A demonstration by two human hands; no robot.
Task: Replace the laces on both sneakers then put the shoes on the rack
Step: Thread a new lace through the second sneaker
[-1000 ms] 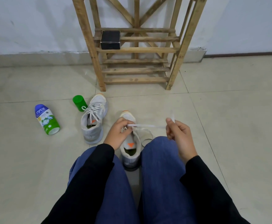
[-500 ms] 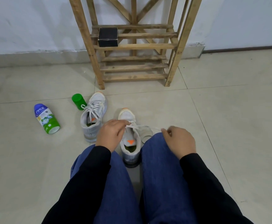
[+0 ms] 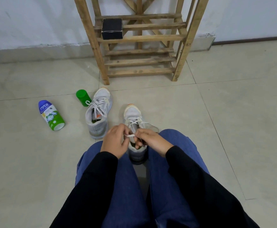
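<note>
Pinching a short stretch of white lace (image 3: 130, 135) with both left hand (image 3: 116, 142) and right hand (image 3: 152, 141), fingers curled, thumbs close together. Working above the tongue of the near sneaker (image 3: 132, 112), set between the knees just toward six o'clock, pointing toe-first to twelve. At ten o'clock, just beside: second sneaker (image 3: 99, 112), laced, near a green cap (image 3: 82, 97). At nine: lying bottle (image 3: 51, 116). At twelve: wooden rack (image 3: 142, 38) holding a black box (image 3: 112, 28).

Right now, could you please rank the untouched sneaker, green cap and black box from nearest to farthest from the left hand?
1. Untouched sneaker, on the floor just left of the left hand.
2. Green cap, left of that sneaker's toe.
3. Black box, up on the wooden rack.
</note>
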